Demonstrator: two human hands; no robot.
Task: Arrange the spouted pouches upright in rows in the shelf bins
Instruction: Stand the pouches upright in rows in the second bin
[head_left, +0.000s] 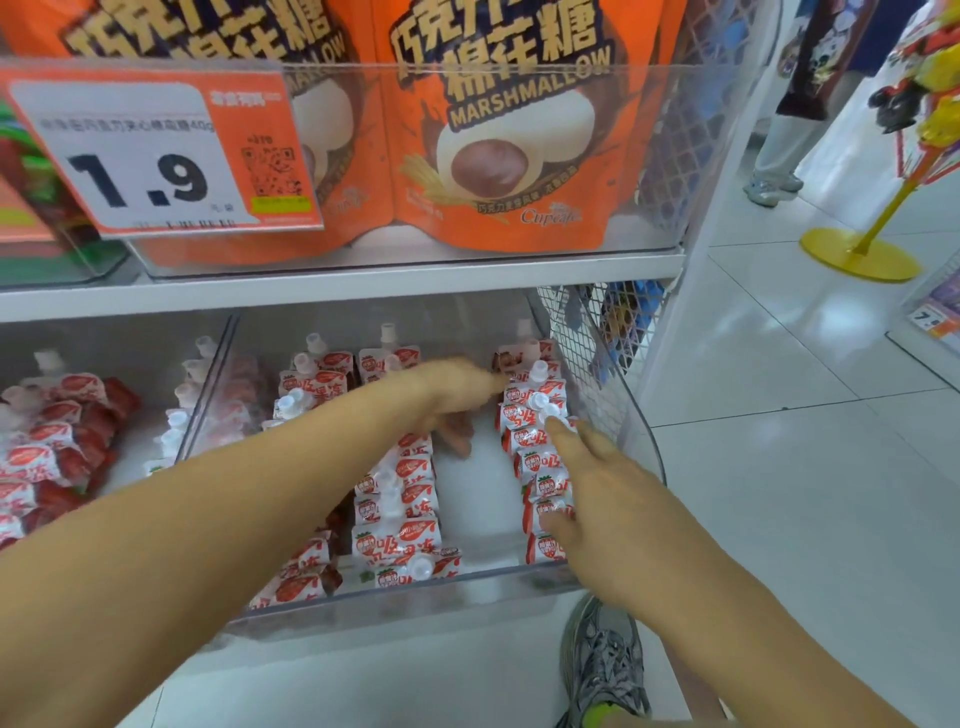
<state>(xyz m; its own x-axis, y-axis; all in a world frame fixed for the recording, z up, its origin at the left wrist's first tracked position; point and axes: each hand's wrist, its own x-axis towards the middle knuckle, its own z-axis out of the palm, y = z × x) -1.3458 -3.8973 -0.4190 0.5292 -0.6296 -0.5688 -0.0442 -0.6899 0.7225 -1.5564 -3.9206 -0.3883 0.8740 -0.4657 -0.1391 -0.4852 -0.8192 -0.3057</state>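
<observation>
Red-and-white spouted pouches stand in rows in a clear shelf bin (415, 597): a left row (306, 566), a middle row (397, 499) and a right row (540, 467). A bare strip of bin floor lies between the middle and right rows. My left hand (457, 400) reaches deep into the bin over that strip, fingers bent downward, its thumb pointing at the right row's back pouches; whether it holds anything is hidden. My right hand (587, 478) lies with straight fingers along the right row, its index fingertip on a white spout.
A second bin (130, 467) to the left holds more pouches lying loosely. Orange marshmallow bags (493, 156) fill the shelf above, behind a price tag (156, 156). A wire mesh panel (587, 353) bounds the bin's right side. My shoe (602, 660) stands below; another person stands far right.
</observation>
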